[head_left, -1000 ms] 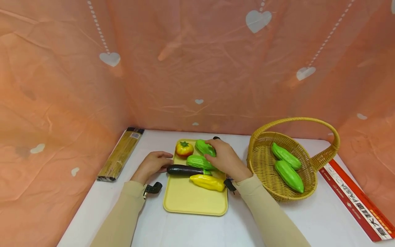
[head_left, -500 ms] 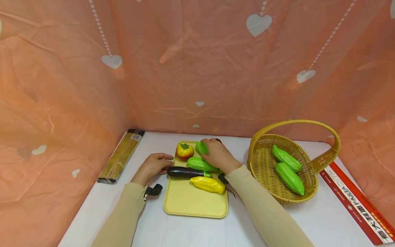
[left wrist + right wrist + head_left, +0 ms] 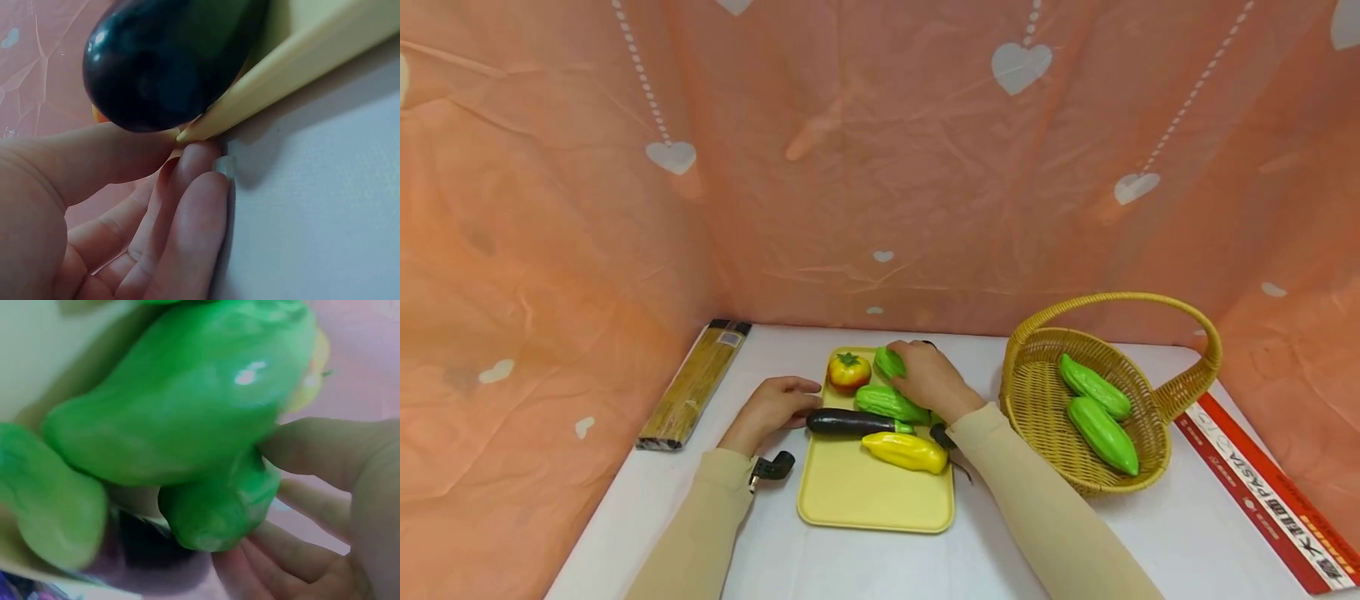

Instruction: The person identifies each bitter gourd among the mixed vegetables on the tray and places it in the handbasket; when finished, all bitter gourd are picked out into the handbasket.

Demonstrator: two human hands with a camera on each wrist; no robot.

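Observation:
My left hand (image 3: pixel 777 410) is at the left edge of a yellow tray (image 3: pixel 876 508). In the left wrist view, its thumb and fingers (image 3: pixel 199 215) pinch the tray's rim, just under the rounded end of a toy eggplant (image 3: pixel 159 69). At the back right of the tray, my right hand (image 3: pixel 931 379) grips a green toy vegetable (image 3: pixel 889 362), which it partly hides. The right wrist view shows this vegetable (image 3: pixel 212 506) between thumb and fingers, behind a larger ridged green one (image 3: pixel 181 394). A red-yellow toy tomato (image 3: pixel 848 372) and a yellow toy pepper (image 3: pixel 906 452) also lie on the tray.
To the right stands a wicker basket (image 3: pixel 1037 417) with a tall handle, holding two green toy vegetables (image 3: pixel 1102 433). A red pasta package (image 3: pixel 1262 496) lies beyond it. At the left lies a pack of thin brown sticks (image 3: pixel 695 385). A pink curtain surrounds the table.
My right hand has shifted slightly left over the back green vegetable, covering more of it. The left hand stays at the tray's edge. The whole head view has tilted up a little.

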